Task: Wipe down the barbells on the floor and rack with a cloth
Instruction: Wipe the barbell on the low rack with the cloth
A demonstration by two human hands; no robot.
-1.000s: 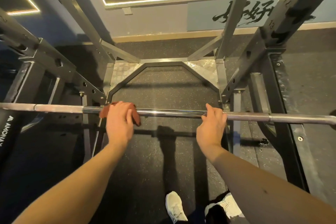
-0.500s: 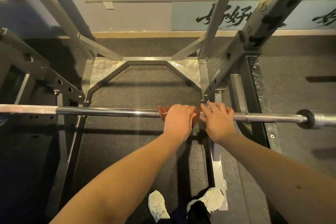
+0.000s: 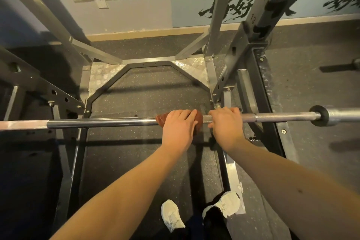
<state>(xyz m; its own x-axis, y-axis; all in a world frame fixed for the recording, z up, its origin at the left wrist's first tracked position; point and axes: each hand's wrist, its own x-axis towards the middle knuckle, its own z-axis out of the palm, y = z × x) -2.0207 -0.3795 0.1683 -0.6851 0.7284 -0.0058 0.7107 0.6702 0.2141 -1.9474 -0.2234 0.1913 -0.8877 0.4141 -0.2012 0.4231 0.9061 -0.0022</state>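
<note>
A long steel barbell point(image 3: 101, 123) is lying across the dark steel power rack point(image 3: 251, 68), running level from the left edge of the view to its sleeve and black collar point(image 3: 319, 115) at the right. The left part of the shaft is looking smooth and shiny; the knurled part is starting near the hands.

The left hand point(image 3: 178, 125) is closing its grip over a reddish-brown cloth point(image 3: 160, 120), pressing it around the shaft, with cloth showing on both sides of the fingers. The right hand point(image 3: 227, 123) is sitting just beside it, its grip wrapped on the bare knurled steel, apparently steadying the bar.

To do this stroke well, the cloth should probably be kept wrapped fully round the shaft, with the pressure even, and the bar turned a little by the steadying hand so the underside is getting wiped too. The right hand is standing directly in the cloth's path, so it would need to be shifting outward before the knurling beneath it can be cleaned.

Further right, the rack's upright and its slanted safety arm point(image 3: 231, 64) are crossing close behind the bar, crowding the knuckles there. On the speckled rubber floor point(image 3: 148, 154), another bar end point(image 3: 342, 67) is lying at the far right, seemingly still to do. White shoes point(image 3: 172, 215) are standing below the bar
</note>
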